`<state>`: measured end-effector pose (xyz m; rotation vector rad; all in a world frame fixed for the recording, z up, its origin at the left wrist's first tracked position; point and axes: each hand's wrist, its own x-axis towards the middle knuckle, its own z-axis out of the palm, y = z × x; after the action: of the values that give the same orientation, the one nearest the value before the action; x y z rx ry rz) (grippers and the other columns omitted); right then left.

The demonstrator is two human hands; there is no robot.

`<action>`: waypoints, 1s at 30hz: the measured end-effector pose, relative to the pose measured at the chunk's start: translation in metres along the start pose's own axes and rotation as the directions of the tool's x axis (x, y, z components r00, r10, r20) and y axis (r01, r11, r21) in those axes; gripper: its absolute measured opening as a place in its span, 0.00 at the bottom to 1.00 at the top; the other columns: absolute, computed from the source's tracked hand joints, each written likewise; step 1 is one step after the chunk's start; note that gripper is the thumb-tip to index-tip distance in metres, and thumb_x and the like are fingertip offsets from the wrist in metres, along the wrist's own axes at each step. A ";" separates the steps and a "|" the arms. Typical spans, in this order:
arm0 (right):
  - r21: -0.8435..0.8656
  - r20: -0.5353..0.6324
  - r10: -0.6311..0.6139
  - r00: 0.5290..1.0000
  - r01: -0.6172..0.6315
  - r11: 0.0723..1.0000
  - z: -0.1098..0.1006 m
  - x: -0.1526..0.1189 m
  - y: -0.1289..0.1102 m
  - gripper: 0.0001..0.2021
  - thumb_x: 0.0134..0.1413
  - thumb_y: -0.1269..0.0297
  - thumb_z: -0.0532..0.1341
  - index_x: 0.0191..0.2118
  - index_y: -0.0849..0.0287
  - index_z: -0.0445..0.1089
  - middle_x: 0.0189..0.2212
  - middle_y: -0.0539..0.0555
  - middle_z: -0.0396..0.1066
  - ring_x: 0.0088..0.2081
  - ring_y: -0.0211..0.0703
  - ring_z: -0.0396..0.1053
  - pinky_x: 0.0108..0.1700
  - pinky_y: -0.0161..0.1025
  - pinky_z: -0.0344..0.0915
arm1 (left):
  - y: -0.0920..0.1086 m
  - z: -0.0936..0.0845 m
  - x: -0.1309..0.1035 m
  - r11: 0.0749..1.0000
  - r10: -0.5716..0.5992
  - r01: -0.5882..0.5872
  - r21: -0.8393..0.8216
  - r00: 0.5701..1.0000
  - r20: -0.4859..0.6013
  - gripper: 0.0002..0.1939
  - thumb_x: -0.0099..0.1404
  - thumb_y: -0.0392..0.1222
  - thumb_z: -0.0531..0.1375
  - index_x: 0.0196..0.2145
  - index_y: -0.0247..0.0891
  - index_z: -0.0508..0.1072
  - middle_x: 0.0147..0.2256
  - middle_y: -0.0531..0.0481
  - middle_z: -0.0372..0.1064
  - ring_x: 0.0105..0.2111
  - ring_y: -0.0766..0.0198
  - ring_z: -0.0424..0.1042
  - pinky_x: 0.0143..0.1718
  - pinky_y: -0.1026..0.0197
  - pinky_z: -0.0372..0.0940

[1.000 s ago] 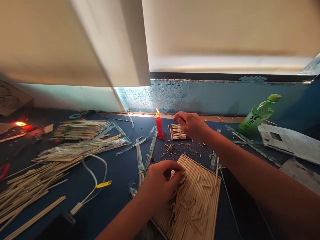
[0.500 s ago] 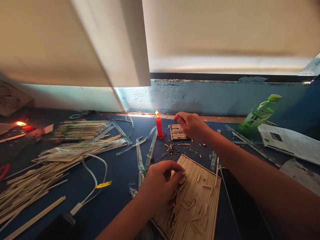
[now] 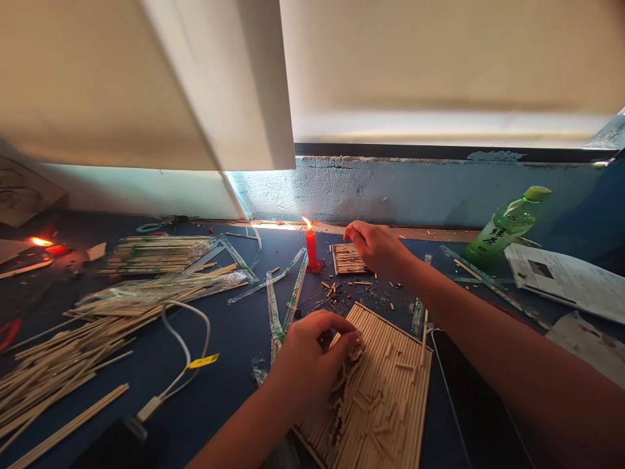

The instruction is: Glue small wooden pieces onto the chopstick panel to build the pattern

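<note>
My left hand (image 3: 312,352) is closed, thumb and forefinger pinched at the edge of a stick panel (image 3: 385,391); what it grips is too small to make out. Short cut sticks lie scattered on that panel, and a raised row of small pieces runs beside my fingers. My right hand (image 3: 375,244) hovers over a smaller stick panel (image 3: 342,259), its fingertips pressed together; whatever is in them is hidden or too small to name. To its left stands a lit red candle (image 3: 311,251), its flame leaning left.
Loose long sticks (image 3: 58,371) and wrapped stick bundles (image 3: 151,254) lie at the left, near a white cable (image 3: 208,326). A phone (image 3: 473,397) lies under my right forearm. A green bottle (image 3: 505,225) and papers (image 3: 561,277) are at the right.
My right hand has shifted slightly right, away from the candle. The flame leans more to the left. My left hand stays at nearly the same spot on the large panel.
</note>
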<state>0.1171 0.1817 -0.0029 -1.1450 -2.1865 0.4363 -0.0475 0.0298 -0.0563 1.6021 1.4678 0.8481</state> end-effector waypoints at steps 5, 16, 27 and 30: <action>0.334 0.114 0.225 0.968 -0.251 0.909 -0.004 -0.032 0.006 0.18 0.67 0.55 0.45 0.31 0.57 0.63 0.21 0.47 0.59 0.20 0.35 0.54 0.23 0.36 0.50 | 0.001 -0.011 0.005 0.934 -0.096 0.066 -0.351 0.993 -0.069 0.12 0.59 0.50 0.67 0.33 0.38 0.79 0.26 0.51 0.71 0.25 0.67 0.65 0.26 0.65 0.58; 0.577 0.377 0.240 0.894 -0.430 0.694 -0.005 -0.142 0.001 0.15 0.70 0.52 0.47 0.37 0.56 0.60 0.22 0.44 0.57 0.23 0.32 0.52 0.27 0.34 0.51 | -0.008 -0.015 0.013 0.746 -0.230 0.104 -0.657 0.967 -0.107 0.15 0.58 0.51 0.68 0.35 0.36 0.77 0.19 0.60 0.51 0.18 0.75 0.46 0.18 0.68 0.42; 0.375 0.463 0.166 0.871 -0.361 0.854 0.001 -0.142 -0.006 0.15 0.70 0.52 0.45 0.37 0.55 0.59 0.20 0.43 0.54 0.22 0.34 0.49 0.24 0.36 0.48 | -0.009 -0.016 0.012 0.705 -0.263 0.105 -0.701 0.957 -0.121 0.14 0.58 0.49 0.69 0.36 0.37 0.78 0.20 0.60 0.52 0.18 0.75 0.47 0.18 0.69 0.42; 0.357 0.455 0.159 0.876 -0.343 0.869 0.002 -0.142 -0.006 0.14 0.70 0.53 0.45 0.37 0.55 0.59 0.20 0.43 0.54 0.22 0.35 0.50 0.25 0.36 0.47 | -0.010 -0.015 0.012 0.704 -0.247 0.102 -0.703 0.963 -0.108 0.13 0.58 0.48 0.69 0.36 0.37 0.78 0.20 0.60 0.54 0.18 0.76 0.47 0.18 0.69 0.44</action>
<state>0.1729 0.0615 -0.0538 -1.1685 -2.1151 1.3188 -0.0642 0.0436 -0.0579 0.8093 1.1831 1.2819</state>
